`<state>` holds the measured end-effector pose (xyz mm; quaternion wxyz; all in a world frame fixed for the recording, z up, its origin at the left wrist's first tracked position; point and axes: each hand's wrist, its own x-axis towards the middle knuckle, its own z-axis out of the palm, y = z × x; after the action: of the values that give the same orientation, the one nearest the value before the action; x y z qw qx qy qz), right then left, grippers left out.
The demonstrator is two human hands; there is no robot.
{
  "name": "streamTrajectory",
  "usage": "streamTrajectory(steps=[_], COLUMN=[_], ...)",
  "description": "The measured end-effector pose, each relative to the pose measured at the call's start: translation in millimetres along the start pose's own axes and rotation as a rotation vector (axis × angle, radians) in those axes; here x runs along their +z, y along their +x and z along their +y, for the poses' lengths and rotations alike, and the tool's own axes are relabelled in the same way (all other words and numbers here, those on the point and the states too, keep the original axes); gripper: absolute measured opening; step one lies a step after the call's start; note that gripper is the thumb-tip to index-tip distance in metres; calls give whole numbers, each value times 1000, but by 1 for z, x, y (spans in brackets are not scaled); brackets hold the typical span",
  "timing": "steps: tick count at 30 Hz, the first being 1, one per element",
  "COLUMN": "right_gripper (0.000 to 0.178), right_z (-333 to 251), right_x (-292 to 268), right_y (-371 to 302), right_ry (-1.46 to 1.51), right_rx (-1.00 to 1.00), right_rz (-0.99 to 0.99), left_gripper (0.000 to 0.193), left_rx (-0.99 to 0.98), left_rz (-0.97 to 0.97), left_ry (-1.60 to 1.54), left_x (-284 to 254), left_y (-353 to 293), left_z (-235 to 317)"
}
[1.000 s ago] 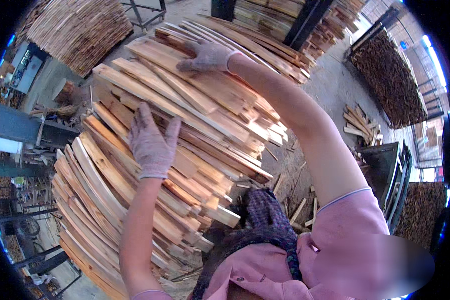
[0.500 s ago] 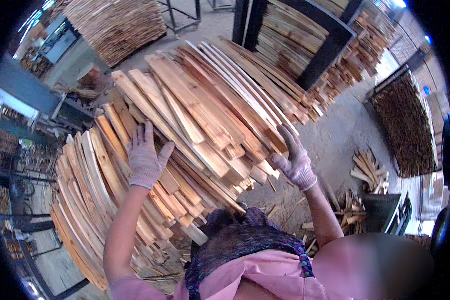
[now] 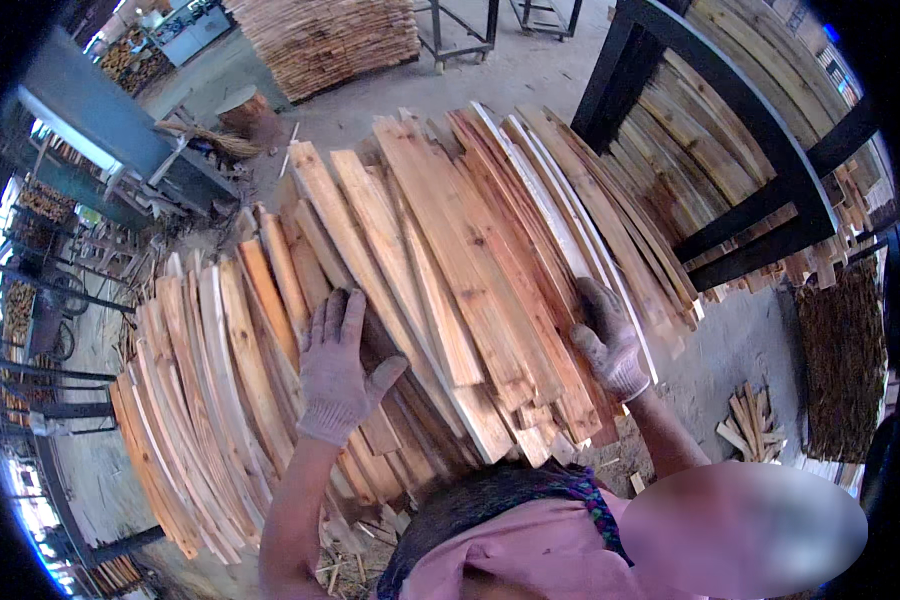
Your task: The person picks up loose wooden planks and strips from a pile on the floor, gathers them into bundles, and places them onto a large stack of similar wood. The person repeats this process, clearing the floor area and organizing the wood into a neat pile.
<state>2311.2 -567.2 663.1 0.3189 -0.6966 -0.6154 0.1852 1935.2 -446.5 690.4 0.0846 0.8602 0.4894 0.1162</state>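
Observation:
A wide pile of rough wooden boards (image 3: 470, 260) lies in front of me, long pieces side by side and overlapping. My left hand (image 3: 345, 365), in a pale knit glove, rests flat on the pile's left-middle part with fingers stretched and thumb out. Beside the reddish boards on the pile's right part is my right hand (image 3: 612, 345), gloved too, its thumb apart from the fingers and touching the wood. Next to it runs a pale narrow strip (image 3: 610, 265). Neither hand has a board wrapped in its fingers.
A black metal frame (image 3: 715, 240) holding boards stands at the far right. Another board stack (image 3: 330, 45) is at the back, near a wood stump (image 3: 250, 115). Offcuts (image 3: 752, 425) lie on the right floor, beside a dark stack (image 3: 842, 360).
The view has shifted, bringing the black frame nearer. My right hand has come from the near ends of the boards onto the pile's right side. My left hand stays spread on the wood.

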Motion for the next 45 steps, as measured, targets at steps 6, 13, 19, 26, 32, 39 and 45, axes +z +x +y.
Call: streamTrajectory(steps=[6,13,19,26,32,39,45], right_gripper=[74,61,58,61,63,55,92], right_z=[26,33,54,36,-16,-33,-42], right_x=[8,4,13,-10,72,73,169], right_y=[-5,-13,-20,-184,-177,-155,-274], right_ry=[189,329,469,234,170,-54,-3], right_rx=[-19,28,11,51,458,509,607], right_rz=[142,149,77,330,533,692,812], left_gripper=[103,96,83,84,72,63,46], left_rx=[44,16,-80,-33,26,168,458], left_rz=[47,-26,-15,92,60,43,43], left_ry=[8,0,26,-115,-186,-393,265], left_x=[4,7,-5,7,-9,17,52], left_y=[2,7,2,-17,-3,1,18], left_z=[2,5,14,-1,13,26,-67])
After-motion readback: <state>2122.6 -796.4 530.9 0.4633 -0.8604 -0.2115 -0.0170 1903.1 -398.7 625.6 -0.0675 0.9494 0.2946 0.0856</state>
